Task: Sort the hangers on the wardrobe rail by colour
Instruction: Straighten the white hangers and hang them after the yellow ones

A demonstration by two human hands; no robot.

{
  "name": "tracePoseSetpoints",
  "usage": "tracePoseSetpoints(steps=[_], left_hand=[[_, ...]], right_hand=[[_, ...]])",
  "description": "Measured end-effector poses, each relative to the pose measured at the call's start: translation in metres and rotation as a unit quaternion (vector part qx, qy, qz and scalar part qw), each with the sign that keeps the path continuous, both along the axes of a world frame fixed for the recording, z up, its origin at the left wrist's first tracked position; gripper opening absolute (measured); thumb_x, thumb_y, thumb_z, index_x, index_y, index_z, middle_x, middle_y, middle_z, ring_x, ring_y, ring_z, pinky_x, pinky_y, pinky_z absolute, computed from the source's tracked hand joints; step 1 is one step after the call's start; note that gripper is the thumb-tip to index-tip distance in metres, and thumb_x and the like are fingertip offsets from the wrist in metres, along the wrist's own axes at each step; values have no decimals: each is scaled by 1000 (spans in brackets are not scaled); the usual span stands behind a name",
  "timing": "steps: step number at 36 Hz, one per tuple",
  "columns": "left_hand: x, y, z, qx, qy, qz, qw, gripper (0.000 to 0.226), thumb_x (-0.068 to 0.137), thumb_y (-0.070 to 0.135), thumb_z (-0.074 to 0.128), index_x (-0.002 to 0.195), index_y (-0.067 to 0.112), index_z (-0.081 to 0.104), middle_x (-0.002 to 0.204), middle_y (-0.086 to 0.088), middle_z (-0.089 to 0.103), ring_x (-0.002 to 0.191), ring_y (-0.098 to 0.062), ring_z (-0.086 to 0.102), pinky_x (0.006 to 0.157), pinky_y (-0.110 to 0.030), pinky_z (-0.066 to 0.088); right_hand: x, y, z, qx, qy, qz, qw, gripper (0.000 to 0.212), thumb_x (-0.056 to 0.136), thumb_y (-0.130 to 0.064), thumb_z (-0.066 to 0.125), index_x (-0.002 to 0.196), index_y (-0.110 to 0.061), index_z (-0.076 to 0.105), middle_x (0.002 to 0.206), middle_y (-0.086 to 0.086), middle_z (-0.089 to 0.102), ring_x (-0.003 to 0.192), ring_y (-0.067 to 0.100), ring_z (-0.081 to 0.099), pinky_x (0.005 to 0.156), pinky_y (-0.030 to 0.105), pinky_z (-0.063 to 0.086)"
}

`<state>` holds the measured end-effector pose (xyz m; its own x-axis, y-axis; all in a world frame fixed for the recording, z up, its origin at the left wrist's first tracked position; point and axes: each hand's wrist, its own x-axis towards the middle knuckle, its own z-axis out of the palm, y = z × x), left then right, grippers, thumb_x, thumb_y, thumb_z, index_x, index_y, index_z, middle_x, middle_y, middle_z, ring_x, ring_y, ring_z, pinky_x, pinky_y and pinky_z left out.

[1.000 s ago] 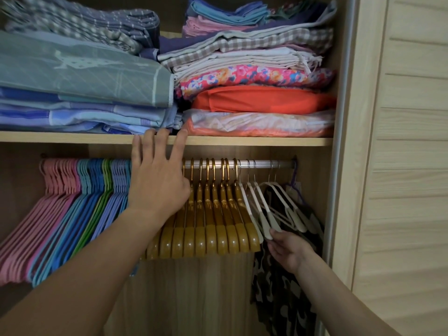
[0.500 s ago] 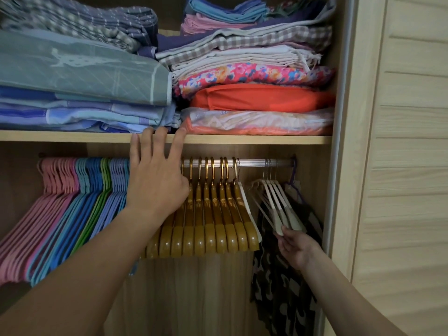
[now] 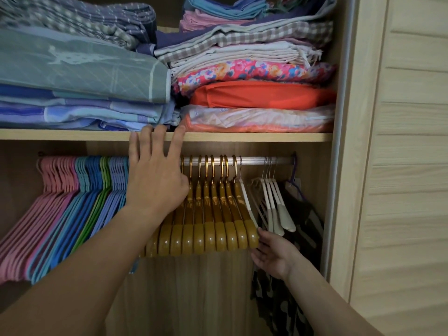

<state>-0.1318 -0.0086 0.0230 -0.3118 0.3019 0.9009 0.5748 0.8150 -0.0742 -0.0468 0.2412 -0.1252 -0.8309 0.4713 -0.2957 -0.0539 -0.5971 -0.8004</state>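
The lone white hanger (image 3: 247, 202), hung on the wardrobe rail (image 3: 254, 160) against the right end of the wooden hangers (image 3: 213, 214), slopes down toward the right hand (image 3: 275, 257), whose grip is seen wide and empty just below its tip, while the left hand (image 3: 155, 180) is laid flat, fingers straight, over the wooden hooks.

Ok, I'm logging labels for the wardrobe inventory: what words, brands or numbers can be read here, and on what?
None can be read.
The tag by the rail's right end: no legible print.
The plastic-wrapped bedding on the shelf: pattern only, no readable label.
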Motion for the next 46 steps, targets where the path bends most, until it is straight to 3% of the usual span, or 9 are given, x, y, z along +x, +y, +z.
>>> tracePoseSetpoints(steps=[5, 13, 19, 21, 25, 29, 34, 38, 46], left_hand=[[0, 0, 0, 0, -1, 1, 1000, 98, 78, 27, 69, 162, 19, 18, 156, -21, 30, 150, -43, 20, 126, -58, 10], [0, 1, 0, 3, 1, -1, 1000, 98, 78, 27, 70, 161, 19, 19, 155, -21, 30, 149, -44, 20, 126, -58, 9], [0, 2, 0, 5, -1, -4, 1000, 99, 77, 26, 70, 161, 19, 19, 154, -21, 31, 149, -44, 21, 126, -58, 9], [0, 1, 0, 4, 0, -3, 1000, 98, 77, 26, 70, 161, 19, 19, 155, -20, 31, 149, -44, 21, 126, -59, 9], [0, 1, 0, 3, 0, -3, 1000, 98, 78, 27, 70, 161, 19, 18, 156, -20, 30, 150, -43, 20, 126, -59, 9], [0, 1, 0, 3, 0, -2, 1000, 98, 79, 27, 69, 161, 19, 17, 155, -21, 30, 150, -44, 20, 126, -58, 8], [0, 1, 0, 3, -1, -1, 1000, 99, 78, 27, 69, 161, 19, 17, 155, -21, 30, 150, -44, 20, 126, -59, 8], [0, 2, 0, 4, -2, -3, 1000, 98, 77, 27, 70, 161, 18, 19, 155, -21, 30, 149, -44, 20, 126, -59, 9], [-1, 0, 0, -2, -9, -1, 1000, 97, 79, 28, 68, 161, 18, 18, 157, -20, 28, 150, -43, 18, 126, -59, 9]], right_hand=[[-4, -1, 2, 14, -25, -19, 999, 20, 97, -14, 64, 116, -8, 69, 111, 13, 72, 105, 25, 65, 76, 35, 51], [-5, 4, 3, 10, -24, -63, 998, 10, 96, -11, 67, 103, -5, 70, 92, 11, 73, 84, 20, 66, 69, 29, 52], [-5, 11, 8, -19, -28, -94, 995, 8, 98, -9, 63, 103, -4, 67, 93, 14, 70, 76, 18, 63, 63, 28, 51], [-5, 13, 10, -26, -28, -104, 994, 9, 98, -10, 63, 103, -4, 67, 91, 13, 68, 75, 18, 62, 65, 28, 53], [1, 18, 10, -43, -22, -109, 993, 8, 96, -11, 66, 101, -5, 67, 87, 12, 69, 74, 17, 63, 91, 29, 54], [6, 18, 6, -60, -5, -113, 992, 16, 93, -13, 70, 107, -6, 69, 93, 13, 70, 78, 17, 65, 75, 27, 55], [14, 3, -9, -45, 9, -105, 993, 18, 94, -19, 70, 109, -9, 67, 111, 15, 68, 103, 25, 65, 89, 36, 54], [15, -9, -19, -32, 12, -14, 999, 38, 94, -31, 69, 123, -6, 65, 121, 18, 68, 112, 31, 64, 96, 42, 53], [9, -22, -5, 39, 43, 59, 997, 46, 93, -45, 66, 126, -13, 67, 115, 14, 74, 114, 30, 68, 98, 43, 53]])
